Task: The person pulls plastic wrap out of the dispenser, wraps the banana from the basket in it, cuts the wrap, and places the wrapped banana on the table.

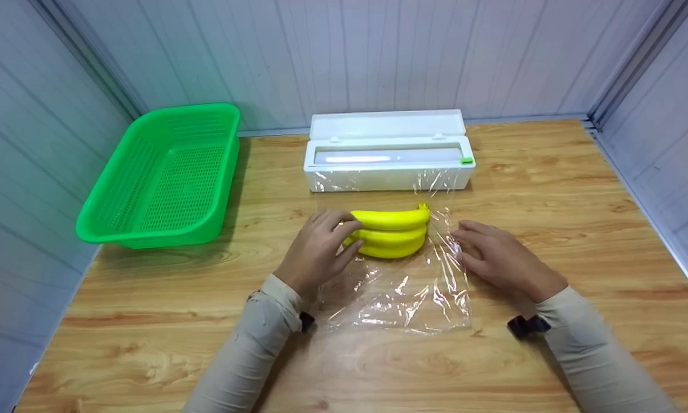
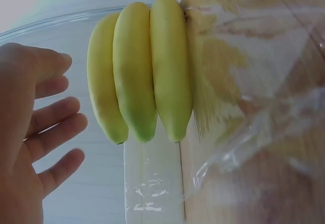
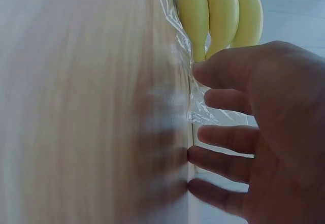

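Note:
A bunch of yellow bananas (image 1: 391, 235) lies on a sheet of clear cling film (image 1: 401, 298) spread on the wooden table. My left hand (image 1: 325, 249) is at the bunch's left end, overlapping it in the head view. In the left wrist view a gap separates its loosely bent fingers (image 2: 58, 127) from the bananas (image 2: 134, 71). At the film's right edge, my right hand (image 1: 501, 258) hovers low with fingers spread and slightly bent. The right wrist view has its thumb right by the film (image 3: 195, 99), with nothing gripped.
Behind the bananas stands a white cling film box (image 1: 387, 179), its lid raised and a green slider (image 1: 466, 160) at its right end. Film runs from its front. A green plastic basket (image 1: 220, 221) sits at the back left, near the wall panels (image 1: 378, 57).

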Demonstrator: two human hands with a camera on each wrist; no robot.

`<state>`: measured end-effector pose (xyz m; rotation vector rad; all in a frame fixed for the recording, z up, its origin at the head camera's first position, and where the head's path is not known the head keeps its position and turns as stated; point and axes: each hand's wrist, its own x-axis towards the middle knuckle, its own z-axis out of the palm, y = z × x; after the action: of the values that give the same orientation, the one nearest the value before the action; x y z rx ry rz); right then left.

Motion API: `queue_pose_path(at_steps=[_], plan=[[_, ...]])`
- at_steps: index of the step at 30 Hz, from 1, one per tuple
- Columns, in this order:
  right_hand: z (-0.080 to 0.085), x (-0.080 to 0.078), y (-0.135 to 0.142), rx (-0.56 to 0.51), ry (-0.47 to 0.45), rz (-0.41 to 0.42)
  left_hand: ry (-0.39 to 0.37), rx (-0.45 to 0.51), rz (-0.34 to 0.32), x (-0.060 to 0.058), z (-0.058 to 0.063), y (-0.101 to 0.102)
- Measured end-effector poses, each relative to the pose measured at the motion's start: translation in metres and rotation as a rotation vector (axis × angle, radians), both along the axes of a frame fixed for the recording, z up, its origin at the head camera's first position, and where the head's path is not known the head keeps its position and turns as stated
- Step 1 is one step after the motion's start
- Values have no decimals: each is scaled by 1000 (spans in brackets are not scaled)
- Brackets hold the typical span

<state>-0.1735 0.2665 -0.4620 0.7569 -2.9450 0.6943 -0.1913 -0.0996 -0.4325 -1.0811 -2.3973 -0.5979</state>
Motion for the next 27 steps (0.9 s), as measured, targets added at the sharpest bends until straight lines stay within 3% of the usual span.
queue_pose_path(at_steps=[2, 4, 9, 12, 16, 24, 27], plan=[[1, 1, -2, -11, 22, -11, -10, 0, 0, 1, -1, -3], [2, 1, -6, -28, 70, -9, -67, -10, 6, 4, -1, -6], [4, 3, -16, -97, 261, 39, -338, -13, -22, 7, 1, -12], [7, 6, -20, -105, 318, 78, -469, -5, -44, 6, 1, -11], [11, 12, -26, -83, 306, 124, -565, -14, -58, 9, -4, -9], [12, 27, -36, -61, 295, 249, -676, -100, -75, 22, -13, -11], [11, 36, -38, -63, 277, 273, -767, -138, -91, 30, -15, -14]])
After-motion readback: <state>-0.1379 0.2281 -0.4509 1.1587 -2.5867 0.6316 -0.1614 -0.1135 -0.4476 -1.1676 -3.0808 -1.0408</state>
